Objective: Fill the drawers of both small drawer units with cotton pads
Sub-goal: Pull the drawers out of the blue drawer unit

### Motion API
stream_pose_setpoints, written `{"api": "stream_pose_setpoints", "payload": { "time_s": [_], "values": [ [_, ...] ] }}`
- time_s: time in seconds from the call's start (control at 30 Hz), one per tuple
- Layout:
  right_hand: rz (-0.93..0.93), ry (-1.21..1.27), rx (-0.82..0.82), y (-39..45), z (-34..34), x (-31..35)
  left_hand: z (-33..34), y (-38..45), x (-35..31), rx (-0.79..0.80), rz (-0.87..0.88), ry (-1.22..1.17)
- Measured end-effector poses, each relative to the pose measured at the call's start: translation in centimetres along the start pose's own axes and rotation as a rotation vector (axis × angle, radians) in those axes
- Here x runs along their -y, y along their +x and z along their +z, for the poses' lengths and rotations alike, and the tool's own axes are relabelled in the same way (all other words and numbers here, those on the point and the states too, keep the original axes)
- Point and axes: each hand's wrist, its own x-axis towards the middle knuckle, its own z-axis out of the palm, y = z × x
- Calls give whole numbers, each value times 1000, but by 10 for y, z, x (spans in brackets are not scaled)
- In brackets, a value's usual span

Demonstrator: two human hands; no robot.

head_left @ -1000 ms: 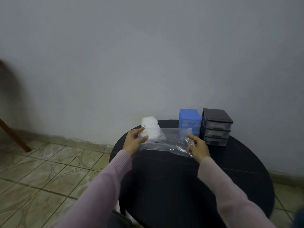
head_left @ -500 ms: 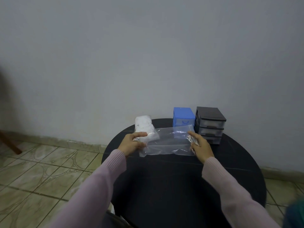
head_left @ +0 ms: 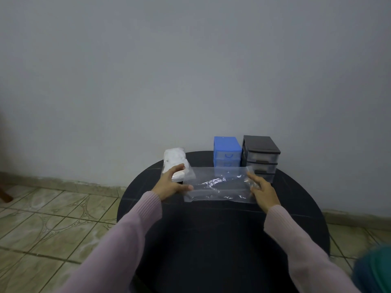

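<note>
A long clear plastic bag point(head_left: 218, 185) lies across the far part of the round black table point(head_left: 211, 240). White cotton pads point(head_left: 174, 159) bunch in its left end. My left hand point(head_left: 170, 183) holds the bag beside the pads, thumb stretched along its near edge. My right hand point(head_left: 261, 190) pinches the bag's right end. Behind the bag stand a small blue drawer unit point(head_left: 226, 151) and, to its right, a black drawer unit point(head_left: 261, 155) with clear drawers. All visible drawers are pushed in.
A grey wall rises right behind the table. Patterned floor tiles point(head_left: 53, 218) spread to the left. A blurred teal object point(head_left: 374, 269) sits at the lower right corner. A dark wooden piece point(head_left: 5, 195) shows at the far left edge.
The bag now lies flatter and more stretched between my hands. My left thumb has spread out along the bag's near edge. The view has shifted a little.
</note>
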Motion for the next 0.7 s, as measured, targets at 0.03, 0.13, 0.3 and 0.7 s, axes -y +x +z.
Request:
{"api": "stream_pose_setpoints", "payload": {
  "time_s": [0.03,0.13,0.3,0.7],
  "values": [
    [6,-1,-3,0,-4,-3,2,1,0,-10,-18,-89],
    [0,13,7,-2,-11,-9,7,4,-1,-69,-110,-277],
    [-25,35,38,1,-11,-13,13,15,9,-187,-114,-163],
    [-13,144,-70,6,-4,-13,22,5,-4,-22,-26,-359]
  ]
}}
